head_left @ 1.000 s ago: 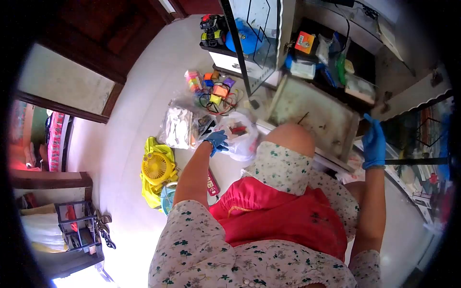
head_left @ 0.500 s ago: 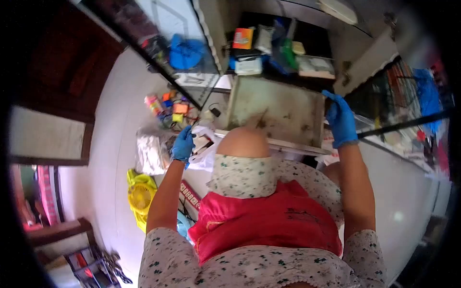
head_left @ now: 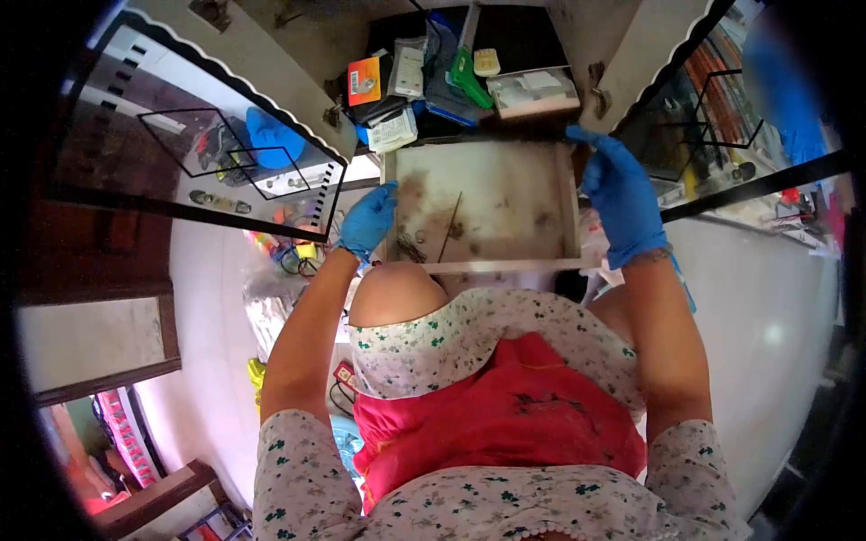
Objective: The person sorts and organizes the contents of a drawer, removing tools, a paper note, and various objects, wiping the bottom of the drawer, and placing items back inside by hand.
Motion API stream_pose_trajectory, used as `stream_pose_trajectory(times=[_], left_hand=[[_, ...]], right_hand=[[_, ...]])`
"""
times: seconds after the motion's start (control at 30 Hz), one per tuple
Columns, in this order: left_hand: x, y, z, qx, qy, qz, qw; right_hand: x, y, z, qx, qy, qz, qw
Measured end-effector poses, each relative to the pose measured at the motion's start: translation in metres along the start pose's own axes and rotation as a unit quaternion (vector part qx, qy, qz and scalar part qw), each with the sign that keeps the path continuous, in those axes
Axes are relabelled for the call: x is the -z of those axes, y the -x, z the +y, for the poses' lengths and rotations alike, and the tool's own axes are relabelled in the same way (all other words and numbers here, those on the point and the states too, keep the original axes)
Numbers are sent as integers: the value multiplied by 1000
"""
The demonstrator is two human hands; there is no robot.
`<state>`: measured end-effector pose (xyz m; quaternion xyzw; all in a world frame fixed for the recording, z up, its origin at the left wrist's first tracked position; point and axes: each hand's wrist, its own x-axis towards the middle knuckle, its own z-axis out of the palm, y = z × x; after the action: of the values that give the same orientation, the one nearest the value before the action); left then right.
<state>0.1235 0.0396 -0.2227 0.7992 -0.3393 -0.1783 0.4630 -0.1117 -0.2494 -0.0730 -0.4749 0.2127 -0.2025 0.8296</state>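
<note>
A shallow, pulled-out drawer point(head_left: 505, 266) with a stained, whitish bottom is in front of my knees. Inside it lie a thin stick point(head_left: 449, 230) and a small dark tangle of wire or hair at the front left corner. My left hand point(head_left: 368, 221), in a blue glove, is closed at the drawer's left wall, fingertips on the rim. On the opposite side my right hand point(head_left: 622, 198), also blue-gloved, has its fingers bent at the right wall, one finger reaching toward the back corner. Part of its grip is hidden.
Above the drawer, a dark shelf holds an orange packet point(head_left: 364, 81), a green-handled tool point(head_left: 467, 79) and a clear-lidded box point(head_left: 534, 93). Glass cabinet doors point(head_left: 207, 135) stand swung out on both sides. Plastic bags point(head_left: 268, 307) and small items lie on the floor at left.
My left hand has moved from beside the floor items up to the drawer's left wall. My right hand stays at the right wall. The view has shifted, bringing the shelf and left glass door closer.
</note>
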Motion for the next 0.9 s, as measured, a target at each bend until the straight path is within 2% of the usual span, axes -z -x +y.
stream_pose_trajectory(times=[0.03, 0.07, 0.1, 0.17, 0.2, 0.23, 0.27, 0.3, 0.33, 0.4, 0.47, 0.53, 0.57, 0.63, 0.67, 0.73, 0.77, 0.8, 0.83, 0.9], left_hand=[[-4, -3, 0, 54, -50, -46, 996], [-10, -4, 0, 56, -52, -51, 996], [-15, -4, -2, 19, -95, -86, 992], [-28, -11, -30, -80, -231, -143, 959], [-34, -12, -26, -78, -228, -150, 959], [-42, -13, -16, -25, -230, -210, 950], [-49, -14, -11, 28, -231, -270, 934], [-60, -12, -29, -36, -243, -275, 930], [-67, -11, -27, -36, -239, -283, 928], [-82, -7, -24, -90, -260, -314, 909], [-99, -10, -47, -90, -281, -345, 891], [-106, -18, -31, -82, -322, -404, 852], [-110, -18, -35, -83, -315, -410, 852], [-117, -18, -42, -166, -320, -372, 855], [-121, -18, -45, -165, -316, -374, 856], [-123, -22, -45, -169, -325, -345, 864], [-123, -23, -46, -167, -325, -346, 864], [-122, -23, -47, -120, -346, -346, 864], [-120, -24, -49, -72, -366, -345, 862], [-113, -24, -53, -65, -380, -349, 854]], right_hand=[[-3, 4, -1, -3, -3, 5, 1000], [-6, 9, -2, 75, 164, -3, 984], [-9, 11, -3, 147, 327, -12, 933], [-12, 12, -4, 161, 373, -4, 914], [-14, 11, -4, 177, 419, 0, 890], [-18, 9, -4, 170, 421, 5, 891], [-23, 7, -4, 104, 271, 25, 957], [-28, 9, -5, 68, 195, 38, 978], [-33, 10, -7, 34, 115, 58, 991], [-39, 13, -11, 5, 127, 62, 990], [-41, 13, -11, -21, 96, 81, 992], [-39, 11, -6, -40, 65, 104, 992], [-37, 9, -3, -25, 107, 101, 989], [-37, 8, 0, -14, 152, 101, 983], [-38, 8, 0, -55, 56, 133, 988], [-36, 7, -1, -96, -40, 163, 981], [-30, 6, -2, -119, -68, 121, 983], [-28, 6, -3, -139, -95, 78, 983], [-29, 7, -3, -140, -97, 77, 982], [-33, 9, -3, -134, -71, 95, 984]])
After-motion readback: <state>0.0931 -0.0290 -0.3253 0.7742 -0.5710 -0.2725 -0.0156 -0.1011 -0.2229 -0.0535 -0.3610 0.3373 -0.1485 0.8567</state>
